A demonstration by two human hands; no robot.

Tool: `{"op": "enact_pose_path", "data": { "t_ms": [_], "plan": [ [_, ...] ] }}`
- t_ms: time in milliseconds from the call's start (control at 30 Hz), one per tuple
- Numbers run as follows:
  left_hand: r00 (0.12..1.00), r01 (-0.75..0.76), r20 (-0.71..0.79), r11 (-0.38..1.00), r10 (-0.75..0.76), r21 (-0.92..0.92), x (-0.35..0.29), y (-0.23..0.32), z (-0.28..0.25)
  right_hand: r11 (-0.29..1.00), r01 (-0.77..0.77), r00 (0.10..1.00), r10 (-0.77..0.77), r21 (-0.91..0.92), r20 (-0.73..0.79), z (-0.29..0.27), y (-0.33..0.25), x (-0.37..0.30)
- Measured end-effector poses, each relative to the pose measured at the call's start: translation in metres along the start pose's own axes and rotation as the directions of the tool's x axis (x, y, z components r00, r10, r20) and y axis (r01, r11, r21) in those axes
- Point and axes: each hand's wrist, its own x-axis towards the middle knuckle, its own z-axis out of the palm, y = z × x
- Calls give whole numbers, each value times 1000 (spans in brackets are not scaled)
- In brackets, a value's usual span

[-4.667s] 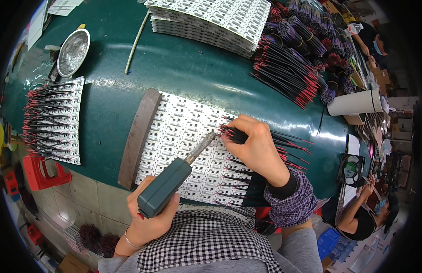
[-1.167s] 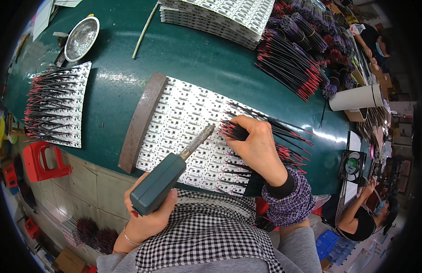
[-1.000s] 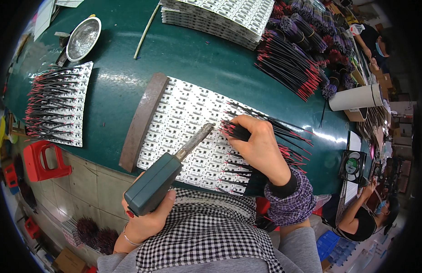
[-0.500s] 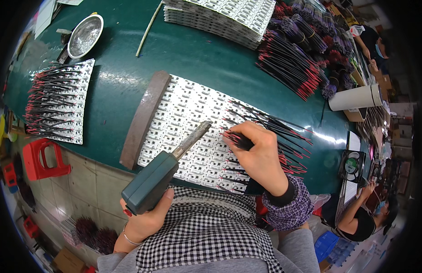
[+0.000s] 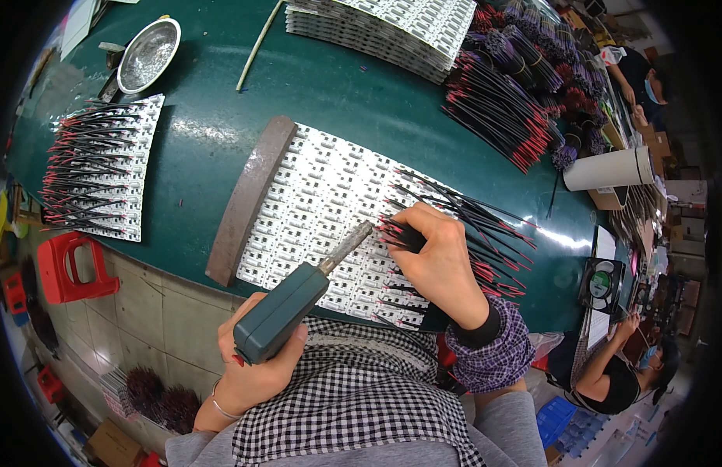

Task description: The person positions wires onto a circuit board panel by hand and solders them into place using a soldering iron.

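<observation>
My left hand (image 5: 260, 370) is wrapped round a dark green soldering gun (image 5: 281, 313). Its metal tip points up and right, close to the wire ends at my right hand; whether they touch, I cannot tell. Between the fingers of my right hand (image 5: 447, 261) is a bundle of black wires with red ends (image 5: 403, 235). Both hands are over a white circuit board panel (image 5: 322, 202) covered with small dark parts. Along the panel's right side, rows of black wires (image 5: 454, 204) lie with one end on it and red tips pointing right. Part of them is hidden under my right hand.
A brown bar (image 5: 250, 202) lies along the panel's left edge. At left are a wired panel (image 5: 135, 175) and a metal bowl (image 5: 148, 58). A panel stack (image 5: 369, 35) and wire bundles (image 5: 497, 109) fill the back. A red stool (image 5: 77, 268) stands left; people are at right.
My left hand has moved right with the soldering gun, bringing its tip nearer the wires in my right hand. The right hand has barely shifted and still grips the bundle.
</observation>
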Motion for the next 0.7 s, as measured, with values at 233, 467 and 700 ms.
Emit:
{"op": "enact_pose_path", "data": {
  "t_ms": [233,467,700],
  "plan": [
    [1000,20,-13,1000,-20,-4,0,2,3,1000,9,1000,-9,-8,-2,1,0,0],
    [999,43,20,998,-43,38,0,5,0,1000,4,1000,-4,-13,-2,2,2,0],
    [998,59,21,996,-61,72,-4,5,-4,1000,7,1000,-7,1,1,1,3,2]
  ]
}}
